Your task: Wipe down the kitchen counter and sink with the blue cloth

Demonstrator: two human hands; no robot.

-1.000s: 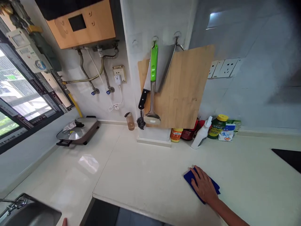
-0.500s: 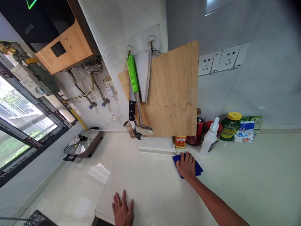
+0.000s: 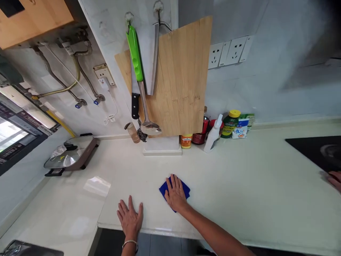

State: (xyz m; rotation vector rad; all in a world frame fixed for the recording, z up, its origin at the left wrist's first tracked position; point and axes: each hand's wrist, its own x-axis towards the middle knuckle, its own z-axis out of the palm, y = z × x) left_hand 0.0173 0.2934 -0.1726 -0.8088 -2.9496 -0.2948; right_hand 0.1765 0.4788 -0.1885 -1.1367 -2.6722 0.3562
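A folded blue cloth [image 3: 185, 189] lies on the pale countertop. My right hand [image 3: 176, 195] presses down on it from above, fingers forward, holding it under the palm; part of the cloth is hidden beneath the hand. To the left, near the counter's front edge, my left hand [image 3: 130, 217] rests palm down with its fingers spread, holding nothing. A bracelet [image 3: 130, 242] circles the left wrist.
A wooden cutting board [image 3: 181, 81], knives and a green-handled spatula [image 3: 135, 53] hang at the back. Beside them stand a white spray bottle [image 3: 214, 135] and several jars. An electric pan [image 3: 71, 153] sits left, a black cooktop [image 3: 319, 151] right. Another person's hand [image 3: 335, 179] enters at right.
My right hand has drawn the blue cloth from near the bottles toward the counter's front. The view has shifted, bringing the cooktop and another person's hand into sight. My left hand stays spread.
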